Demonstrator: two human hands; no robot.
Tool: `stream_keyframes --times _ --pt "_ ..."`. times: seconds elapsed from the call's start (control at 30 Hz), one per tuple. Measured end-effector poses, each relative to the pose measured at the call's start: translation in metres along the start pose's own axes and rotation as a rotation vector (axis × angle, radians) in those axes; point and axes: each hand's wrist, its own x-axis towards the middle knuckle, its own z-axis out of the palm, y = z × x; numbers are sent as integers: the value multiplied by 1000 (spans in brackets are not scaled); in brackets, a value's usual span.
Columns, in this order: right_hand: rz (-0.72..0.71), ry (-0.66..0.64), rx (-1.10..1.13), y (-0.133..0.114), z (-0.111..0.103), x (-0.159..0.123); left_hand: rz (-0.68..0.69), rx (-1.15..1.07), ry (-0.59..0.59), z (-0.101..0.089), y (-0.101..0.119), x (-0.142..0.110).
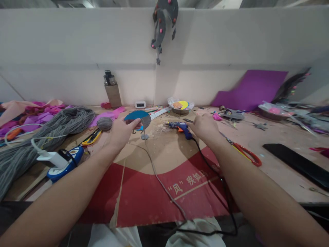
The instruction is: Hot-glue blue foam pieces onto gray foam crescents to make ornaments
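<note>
My left hand [125, 128] pinches a blue disc [136, 116] between thumb and fingers. Grey yarn [146, 120] covers the disc's right side, and a long strand [154, 168] runs from it down over the cardboard toward my lap. My right hand [203, 123] is closed, its fingertips partly hidden behind the hand. A slim dark tip [188, 120] shows beside its fingers; its kind is unclear. Just left of that hand, a blue glue gun [183, 130] with an orange trigger lies on the cardboard [144, 192], its black cord trailing forward.
Orange-handled scissors [248, 154] lie right of my forearm. At left are a grey yarn skein [69, 123], a yarn ball [105, 123], a yellow cutter [92, 138] and a blue power strip [65, 168]. A bowl [181, 110] stands at the back, near purple sheeting [252, 89].
</note>
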Motion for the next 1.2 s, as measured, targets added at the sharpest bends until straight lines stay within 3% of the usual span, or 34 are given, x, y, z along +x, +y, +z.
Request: stream_keyframes --times 0.1,0.17,0.27,0.33,0.43,0.5,0.67,0.73,0.9,1.2 --pt "-1 86 365 -29 -15 -17 225 327 55 -7 5 0" --pt "-20 -65 751 -63 -17 -34 374 511 74 -10 5 -1" --pt "61 -310 1223 -113 -10 -58 482 610 65 -12 6 -2" --pt "109 -420 1368 -135 -6 -66 523 622 65 -12 7 -2" --pt "144 -496 1490 -146 -5 -65 530 617 79 -14 12 -1" --pt "131 -447 1484 -142 -6 -59 471 587 95 -14 16 0" --pt "-191 6 1093 -116 -3 -46 128 315 -34 -8 20 0" --pt "-246 98 1015 -108 -2 -45 -18 191 -79 -3 18 -2" --pt "-303 150 947 -97 -6 -47 -129 16 -182 7 11 -6" --pt "-289 173 834 -93 -12 -45 -201 -216 -210 13 12 -8"
